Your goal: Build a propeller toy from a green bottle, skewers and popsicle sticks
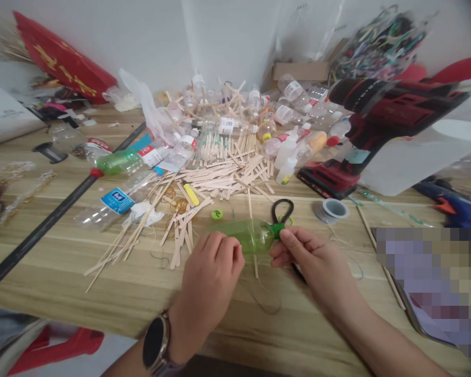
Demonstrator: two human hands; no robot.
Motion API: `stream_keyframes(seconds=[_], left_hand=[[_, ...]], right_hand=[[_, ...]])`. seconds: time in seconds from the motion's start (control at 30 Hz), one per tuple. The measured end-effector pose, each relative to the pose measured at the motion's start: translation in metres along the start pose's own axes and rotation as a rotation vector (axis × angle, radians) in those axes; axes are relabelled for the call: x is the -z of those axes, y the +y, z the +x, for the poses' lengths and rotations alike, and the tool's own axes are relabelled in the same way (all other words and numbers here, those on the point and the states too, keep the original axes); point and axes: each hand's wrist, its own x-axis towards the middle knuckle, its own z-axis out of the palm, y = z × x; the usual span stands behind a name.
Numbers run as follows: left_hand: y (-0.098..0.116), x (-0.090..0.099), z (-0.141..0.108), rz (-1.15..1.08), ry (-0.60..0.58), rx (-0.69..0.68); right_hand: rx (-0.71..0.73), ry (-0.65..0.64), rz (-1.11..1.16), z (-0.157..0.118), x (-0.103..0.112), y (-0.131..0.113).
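Observation:
A translucent green plastic bottle [241, 234] lies sideways between my hands, just over the table. My left hand [215, 262] is closed with curled fingers at the bottle's near left side; the fingertips are hidden. With thumb and fingers, my right hand [306, 256] pinches the bottle at its green cap [277, 231]. A thin wooden stick [250, 205] crosses the bottle and shows beyond it on both sides; I cannot tell whether it pierces it. Scissors with black handles [281, 211] lie partly under my right hand. A loose green cap [217, 214] rests beyond the bottle.
Flat wooden sticks [223, 175] and clear plastic bottles [292, 89] crowd the back. A red-black cordless drill [371, 125] stands at right, near a wire spool [332, 210] and a blue glue gun [455, 205]. A dark rod [47, 228] with another green bottle [120, 162] lies left.

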Motion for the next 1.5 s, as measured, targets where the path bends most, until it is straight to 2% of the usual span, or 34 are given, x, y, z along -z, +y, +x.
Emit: stream_keyframes(seconds=[0.3,0.6,1.03,1.27,1.4,1.5], left_hand=[[0.006,0.008,-0.002,0.053,-0.046,-0.028],[0.003,0.002,0.003,0.197,-0.056,-0.067],[-0.002,-0.001,0.006,0.016,-0.046,0.015],[-0.004,0.004,0.001,-0.080,-0.033,-0.004],[-0.004,0.007,-0.002,-0.046,-0.017,-0.011],[-0.003,0.007,-0.002,0.021,-0.016,-0.066]], right_hand=[[0.025,-0.002,-0.024,-0.003,0.001,0.001],[0.017,-0.011,-0.025,-0.003,0.000,0.001],[0.006,-0.008,-0.014,-0.005,0.000,-0.001],[0.010,-0.016,-0.018,-0.005,-0.001,-0.001],[0.008,-0.018,-0.027,-0.005,-0.001,0.000],[0.012,-0.017,-0.032,-0.004,-0.002,0.000]])
